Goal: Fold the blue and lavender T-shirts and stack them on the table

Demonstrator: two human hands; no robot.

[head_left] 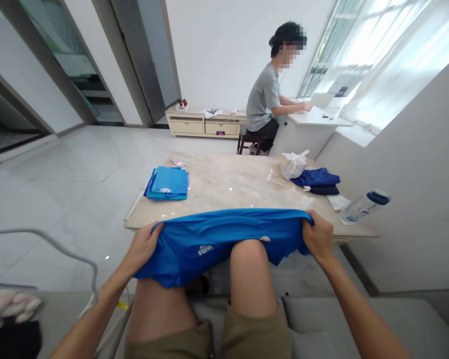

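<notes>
Left grip [142,248]: closed, pinching one end of the top edge of the blue garment [217,244].

Right grip [318,237]: closed on the opposite end of the same edge.

Blue garment: held between the grips, top edge drawn taut, white logo facing up. The lower part drapes over the thighs [249,264]. The tension appears to keep the cloth spread, with the lap as its support, so no worktop space is needed.

Worktop [228,182]: stone surface directly ahead of both grips, its near edge just beyond the garment.

Folded stack [167,182]: blue cloth ahead of the left grip, squared and set apart, apparently to keep it separate from loose items.

Navy clothes [315,180]: ahead of the right grip, beside a white plastic bag [295,165].

Bottle [364,207]: on its side at the worktop corner, right of the right grip, clear of the hands' reach path.

Co-worker [264,97]: seated well beyond the worktop, both arms forward at a white desk [318,117] under the window, apart from this work.
</notes>
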